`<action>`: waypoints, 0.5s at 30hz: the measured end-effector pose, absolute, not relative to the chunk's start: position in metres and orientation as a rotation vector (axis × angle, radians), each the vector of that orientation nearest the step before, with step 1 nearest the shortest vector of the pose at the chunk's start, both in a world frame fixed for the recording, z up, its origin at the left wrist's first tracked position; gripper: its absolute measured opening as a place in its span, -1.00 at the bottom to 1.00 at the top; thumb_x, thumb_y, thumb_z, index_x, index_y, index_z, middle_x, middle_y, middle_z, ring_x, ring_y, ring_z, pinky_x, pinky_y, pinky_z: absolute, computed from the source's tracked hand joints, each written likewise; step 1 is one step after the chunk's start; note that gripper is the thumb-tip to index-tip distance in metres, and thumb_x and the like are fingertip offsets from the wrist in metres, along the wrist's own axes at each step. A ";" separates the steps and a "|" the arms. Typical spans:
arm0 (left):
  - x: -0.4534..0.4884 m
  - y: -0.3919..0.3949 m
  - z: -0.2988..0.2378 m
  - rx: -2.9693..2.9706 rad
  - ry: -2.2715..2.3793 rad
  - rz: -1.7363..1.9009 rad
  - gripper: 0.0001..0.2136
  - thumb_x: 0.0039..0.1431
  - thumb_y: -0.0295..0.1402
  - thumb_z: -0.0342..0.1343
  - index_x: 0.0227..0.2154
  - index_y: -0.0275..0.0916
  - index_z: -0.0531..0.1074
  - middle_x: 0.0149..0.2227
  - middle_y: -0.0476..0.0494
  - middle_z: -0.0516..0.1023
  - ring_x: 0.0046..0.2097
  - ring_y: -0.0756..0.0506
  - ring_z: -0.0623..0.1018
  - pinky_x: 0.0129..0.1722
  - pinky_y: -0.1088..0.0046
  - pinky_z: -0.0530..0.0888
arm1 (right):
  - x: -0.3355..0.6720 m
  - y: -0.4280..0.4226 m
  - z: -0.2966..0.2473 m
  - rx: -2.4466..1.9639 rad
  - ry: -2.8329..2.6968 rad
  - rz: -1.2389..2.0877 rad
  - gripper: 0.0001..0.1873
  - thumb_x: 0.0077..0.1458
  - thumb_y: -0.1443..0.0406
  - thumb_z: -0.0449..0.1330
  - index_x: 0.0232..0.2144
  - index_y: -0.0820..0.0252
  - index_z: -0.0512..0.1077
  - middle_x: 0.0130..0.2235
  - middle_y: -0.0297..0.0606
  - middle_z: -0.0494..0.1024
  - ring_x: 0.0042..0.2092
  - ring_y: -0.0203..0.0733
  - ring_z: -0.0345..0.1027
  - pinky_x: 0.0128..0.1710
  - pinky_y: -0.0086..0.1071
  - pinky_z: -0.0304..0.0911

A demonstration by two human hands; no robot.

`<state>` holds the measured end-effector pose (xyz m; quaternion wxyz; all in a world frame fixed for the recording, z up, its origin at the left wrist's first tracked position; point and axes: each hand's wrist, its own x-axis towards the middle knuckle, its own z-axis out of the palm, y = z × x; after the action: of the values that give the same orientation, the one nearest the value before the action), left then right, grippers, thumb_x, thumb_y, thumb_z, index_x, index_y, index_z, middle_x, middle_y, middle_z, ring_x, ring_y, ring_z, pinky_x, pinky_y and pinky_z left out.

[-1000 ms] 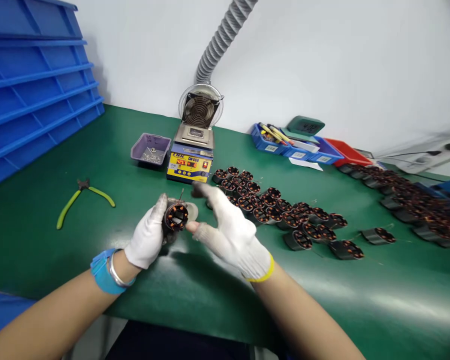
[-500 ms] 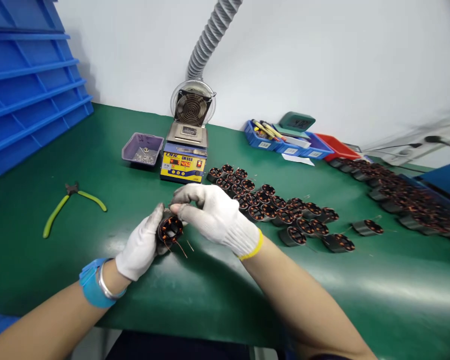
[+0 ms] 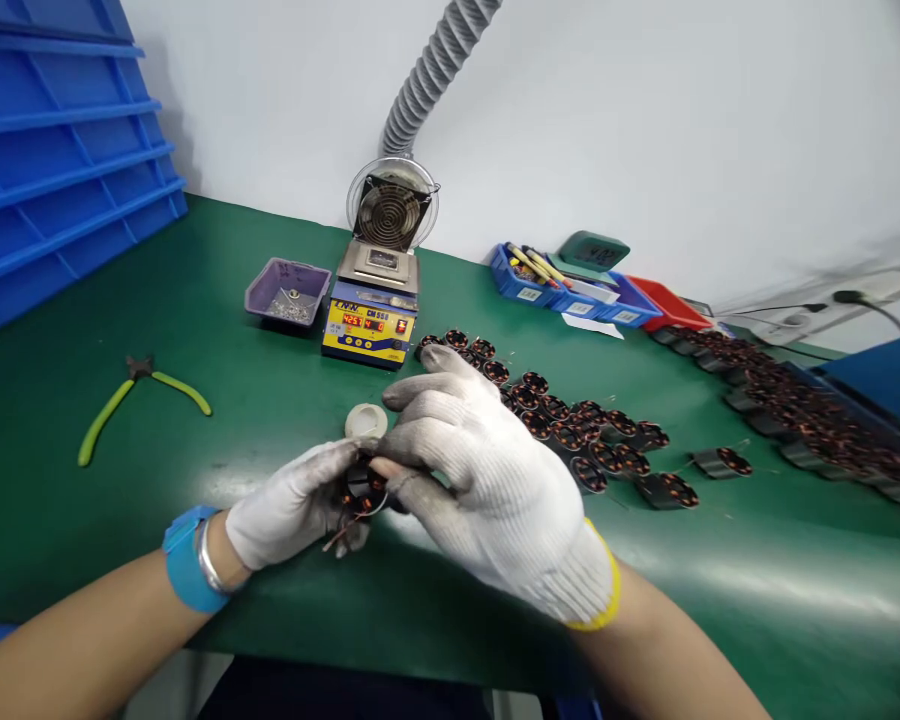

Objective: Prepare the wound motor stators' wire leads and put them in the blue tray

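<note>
My left hand (image 3: 300, 505), in a white glove, is wrapped round a wound motor stator (image 3: 356, 490), a dark ring with copper coils. Loose wire leads stick out at its lower side. At the stator's upper right edge, my right hand (image 3: 480, 475) has thumb and fingers pinched together. Its glove leaves the thumb tip bare and hides part of the stator; whether it grips the rim or a wire there is hard to see. Just beyond the hands sits a small white round ring or jar (image 3: 366, 420). More wound stators (image 3: 566, 435) stand in a group to the right.
Green-handled cutters (image 3: 141, 368) lie open at left. Behind are a purple tray (image 3: 249, 298) with metal bits, a yellow-and-blue solder pot (image 3: 367, 325) with fan and hose, and blue bins (image 3: 529, 293) of pens. Many more stators (image 3: 795, 400) line the right side; blue racks (image 3: 67, 160) stand left.
The stator has turned and shifted slightly right and down. My right hand has rotated, its back now facing up more. The white round piece beyond the hands has come into view.
</note>
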<state>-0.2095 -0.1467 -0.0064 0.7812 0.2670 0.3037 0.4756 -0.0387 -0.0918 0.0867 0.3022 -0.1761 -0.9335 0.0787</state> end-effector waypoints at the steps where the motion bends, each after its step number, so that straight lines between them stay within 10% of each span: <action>1: -0.209 -0.149 -0.006 0.610 0.628 1.021 -0.53 0.00 0.06 0.32 -0.23 -0.26 0.50 -0.43 -0.07 0.48 -0.52 -0.01 0.46 -0.57 0.50 0.41 | -0.036 -0.091 0.082 -0.471 -2.459 0.223 -0.95 0.20 0.36 0.21 -0.34 0.15 0.45 -0.28 -0.23 0.59 -0.02 -0.07 0.48 0.27 0.08 0.14; 11: -0.210 -0.148 0.001 0.665 0.744 0.942 -0.56 -0.05 -0.18 0.39 -0.12 -0.29 0.55 -0.26 -0.19 0.57 -0.30 -0.08 0.54 -0.30 0.44 0.48 | 0.009 -0.089 0.047 -0.598 -1.920 0.745 -0.94 0.22 0.28 0.23 -0.24 0.05 0.52 -0.24 -0.29 0.56 0.05 -0.05 0.45 0.20 -0.03 0.31; 15: -0.210 -0.147 -0.002 0.690 0.788 0.905 -0.70 -0.02 -0.28 0.30 -0.19 -0.26 0.60 -0.28 -0.21 0.60 -0.30 -0.15 0.58 -0.29 0.37 0.52 | 0.010 -0.098 0.017 -0.701 -2.421 0.659 -0.28 0.06 0.27 0.35 0.26 0.16 0.26 0.23 -0.02 0.40 0.24 0.05 0.30 0.22 -0.06 0.32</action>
<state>-0.2102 -0.1472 -0.0019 0.7698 0.3179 0.3634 0.4174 0.0096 -0.0977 0.0174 0.2650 -0.2593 -0.8961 0.2440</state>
